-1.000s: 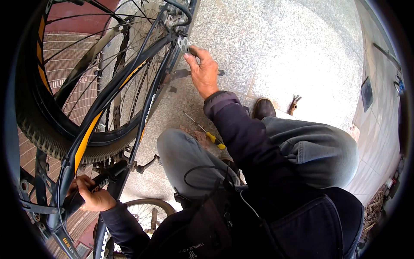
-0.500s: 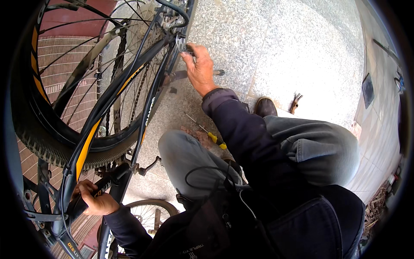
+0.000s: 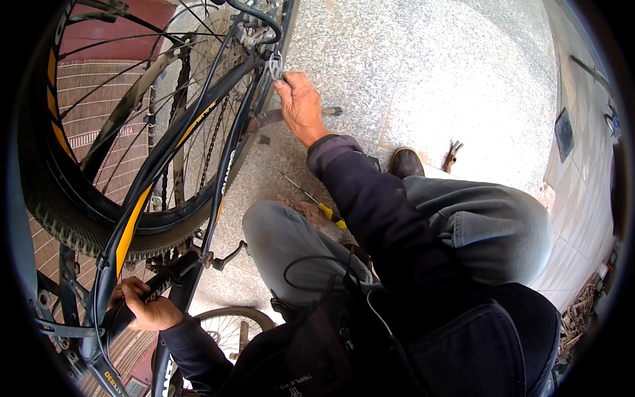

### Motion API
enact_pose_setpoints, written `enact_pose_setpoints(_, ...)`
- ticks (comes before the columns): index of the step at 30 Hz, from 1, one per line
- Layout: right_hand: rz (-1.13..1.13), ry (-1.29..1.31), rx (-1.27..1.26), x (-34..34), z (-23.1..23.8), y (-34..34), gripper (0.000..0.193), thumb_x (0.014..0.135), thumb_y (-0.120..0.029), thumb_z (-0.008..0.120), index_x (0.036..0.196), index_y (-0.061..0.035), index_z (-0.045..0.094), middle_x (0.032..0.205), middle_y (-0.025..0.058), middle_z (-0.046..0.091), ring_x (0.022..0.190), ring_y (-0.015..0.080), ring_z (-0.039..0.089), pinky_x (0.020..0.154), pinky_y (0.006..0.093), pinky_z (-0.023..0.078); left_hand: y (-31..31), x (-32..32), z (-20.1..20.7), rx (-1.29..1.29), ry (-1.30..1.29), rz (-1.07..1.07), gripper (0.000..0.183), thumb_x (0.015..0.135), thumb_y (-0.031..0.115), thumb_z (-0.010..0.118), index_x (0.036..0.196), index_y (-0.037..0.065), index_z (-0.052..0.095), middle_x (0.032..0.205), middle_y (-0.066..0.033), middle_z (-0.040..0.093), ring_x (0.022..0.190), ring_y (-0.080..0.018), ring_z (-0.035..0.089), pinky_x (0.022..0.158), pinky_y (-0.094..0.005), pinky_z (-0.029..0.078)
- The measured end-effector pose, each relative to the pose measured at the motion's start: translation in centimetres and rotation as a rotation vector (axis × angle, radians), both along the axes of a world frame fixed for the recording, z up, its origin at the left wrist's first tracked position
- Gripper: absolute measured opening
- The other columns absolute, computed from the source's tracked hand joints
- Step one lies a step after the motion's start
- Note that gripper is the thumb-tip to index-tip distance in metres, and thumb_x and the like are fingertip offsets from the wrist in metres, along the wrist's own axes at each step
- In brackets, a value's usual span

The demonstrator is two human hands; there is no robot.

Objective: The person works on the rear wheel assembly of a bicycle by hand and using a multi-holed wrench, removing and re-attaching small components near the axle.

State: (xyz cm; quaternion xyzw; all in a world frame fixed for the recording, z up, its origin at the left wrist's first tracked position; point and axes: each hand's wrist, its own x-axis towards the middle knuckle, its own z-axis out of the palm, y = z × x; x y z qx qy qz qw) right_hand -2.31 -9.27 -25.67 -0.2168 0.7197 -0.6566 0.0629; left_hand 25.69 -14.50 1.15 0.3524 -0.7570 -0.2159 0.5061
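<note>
A black bicycle frame [image 3: 182,267] with yellow stripes slants across the left side. My left hand [image 3: 153,312] is wrapped around its thick black tube at the lower left. Farther off, my right hand [image 3: 303,109] reaches out to the hub end of the spoked wheel. Its thumb and forefinger pinch a small silver metal piece with holes [image 3: 274,66]. Whether this is a loose tool or part of the bicycle I cannot tell. The black tyre [image 3: 73,228] of a wheel curves along the left, and a chain [image 3: 210,142] shows behind the tubes.
A screwdriver with a yellow handle [image 3: 326,212] lies on the speckled floor by my knee. A brown-handled tool, perhaps pliers [image 3: 452,157], lies beyond my shoe [image 3: 406,163]. A striped mat [image 3: 99,99] lies beneath the bicycle. Another wheel [image 3: 231,324] stands at the bottom.
My right hand has shifted slightly down and to the left, and its wrist has turned a little. The silver piece shows at a changed angle. My left hand stays on the tube.
</note>
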Motion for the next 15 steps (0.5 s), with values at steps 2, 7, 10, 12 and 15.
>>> enact_pose_setpoints(2, -0.008, 0.006, 0.002, -0.1, 0.0, 0.1, 0.020, 0.087, -0.017, 0.058, 0.098, -0.0014, 0.056, 0.089, 0.0169, 0.054, 0.081, 0.0359, 0.055, 0.069, 0.0375, 0.044, -0.1, 0.0, 0.1, 0.011, 0.006, -0.005, 0.009, 0.080, 0.002, 0.058, 0.080, 0.006, 0.050, 0.066, -0.0041, 0.047, 0.049, -0.0093, 0.040, 0.044, -0.0208, 0.032)
enact_pose_setpoints(7, 0.015, 0.026, -0.038, -0.3, -0.6, 0.3, 0.025, 0.082, -0.016, 0.063, 0.100, 0.0001, 0.057, 0.096, 0.0172, 0.056, 0.087, 0.0367, 0.054, 0.075, 0.0400, 0.045, 0.0, 0.1, 0.0, 0.004, 0.012, 0.000, 0.010, 0.079, 0.001, 0.058, 0.080, 0.006, 0.050, 0.065, -0.0040, 0.045, 0.049, -0.0100, 0.040, 0.044, -0.0210, 0.031)
enact_pose_setpoints(10, 0.004, 0.128, -0.009, -0.5, -1.0, 0.3, 0.026, 0.080, -0.015, 0.064, 0.099, 0.0010, 0.057, 0.099, 0.0173, 0.057, 0.090, 0.0360, 0.055, 0.077, 0.0399, 0.046, 0.0, 0.0, 0.0, 0.007, 0.015, -0.006, 0.009, 0.079, 0.001, 0.058, 0.080, 0.006, 0.049, 0.064, -0.0039, 0.044, 0.049, -0.0103, 0.040, 0.044, -0.0209, 0.031)
enact_pose_setpoints(12, -0.006, 0.150, 0.000, -0.4, -1.3, 0.3, 0.026, 0.080, -0.015, 0.064, 0.099, 0.0013, 0.057, 0.099, 0.0175, 0.057, 0.091, 0.0360, 0.055, 0.078, 0.0399, 0.046, 0.0, -0.1, 0.0, 0.006, 0.013, -0.004, 0.009, 0.080, 0.001, 0.057, 0.080, 0.006, 0.049, 0.063, -0.0039, 0.044, 0.049, -0.0103, 0.040, 0.044, -0.0209, 0.031)
enact_pose_setpoints(15, -0.009, 0.170, -0.003, -0.3, -1.3, 0.3, 0.026, 0.080, -0.015, 0.064, 0.099, 0.0013, 0.057, 0.098, 0.0177, 0.058, 0.091, 0.0361, 0.054, 0.079, 0.0399, 0.046, 0.1, 0.0, -0.1, 0.001, 0.006, 0.007, 0.009, 0.080, 0.002, 0.057, 0.079, 0.006, 0.049, 0.063, -0.0038, 0.043, 0.049, -0.0100, 0.040, 0.044, -0.0207, 0.031)
